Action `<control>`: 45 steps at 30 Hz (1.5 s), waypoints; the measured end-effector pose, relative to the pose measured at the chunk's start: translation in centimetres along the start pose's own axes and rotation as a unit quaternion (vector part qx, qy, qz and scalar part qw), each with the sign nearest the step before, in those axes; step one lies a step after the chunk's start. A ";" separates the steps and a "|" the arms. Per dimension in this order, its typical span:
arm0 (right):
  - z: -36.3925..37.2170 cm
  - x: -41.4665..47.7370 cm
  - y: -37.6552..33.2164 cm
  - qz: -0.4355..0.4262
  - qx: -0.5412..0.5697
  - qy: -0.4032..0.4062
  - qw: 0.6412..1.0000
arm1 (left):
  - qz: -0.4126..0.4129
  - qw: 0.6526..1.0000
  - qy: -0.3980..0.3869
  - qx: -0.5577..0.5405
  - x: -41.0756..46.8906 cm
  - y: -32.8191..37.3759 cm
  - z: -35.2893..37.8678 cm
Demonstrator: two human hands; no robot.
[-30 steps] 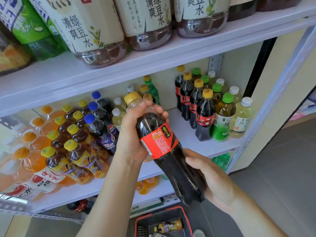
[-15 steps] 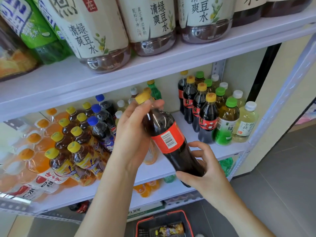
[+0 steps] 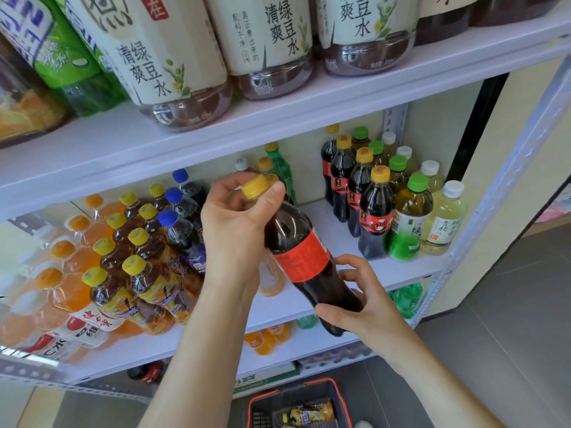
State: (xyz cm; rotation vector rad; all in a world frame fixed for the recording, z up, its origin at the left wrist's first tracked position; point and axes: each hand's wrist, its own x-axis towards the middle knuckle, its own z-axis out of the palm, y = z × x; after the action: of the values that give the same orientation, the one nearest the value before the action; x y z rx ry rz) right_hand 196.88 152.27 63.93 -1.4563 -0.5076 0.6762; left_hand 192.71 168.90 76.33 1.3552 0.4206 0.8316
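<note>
The middle shelf [image 3: 411, 267] runs across the frame, packed with drinks. One cola bottle [image 3: 301, 257] is off it, held in the air at the centre of the frame. It is tilted, with its top towards the upper left and its base towards the lower right. A row of matching colas [image 3: 375, 217] stands upright at the right end of the shelf, so I'd say the picking is done. At the bottom edge of the frame sits a basket [image 3: 309, 393] with a packet or two already inside, almost straight below the bottle. As I read it, what is left is to lower the bottle into the basket, unless it is only being looked over and goes back on the shelf.

The left hand [image 3: 234, 230] has the top end. Its grip is closed round the neck, with the thumb lying across the yellow cap [image 3: 255, 186] and the fingers curled behind it. The right hand [image 3: 361, 307] takes the weight lower down. Its grip is a looser cup round the base, with the thumb underneath and the fingers spread over the dark lower body just below the red label. Both hands are on the bottle and on nothing else.
</note>
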 end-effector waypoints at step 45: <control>2.3 11.0 1.5 -0.109 -0.237 0.027 0.965 | 0.068 0.838 -0.100 0.532 2.4 -6.8 -7.2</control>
State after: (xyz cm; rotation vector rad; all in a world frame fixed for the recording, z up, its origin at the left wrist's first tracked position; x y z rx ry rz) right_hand 203.03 161.51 61.63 -1.8254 -0.8140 0.3487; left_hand 191.08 175.60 68.76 2.5090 0.6687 0.5380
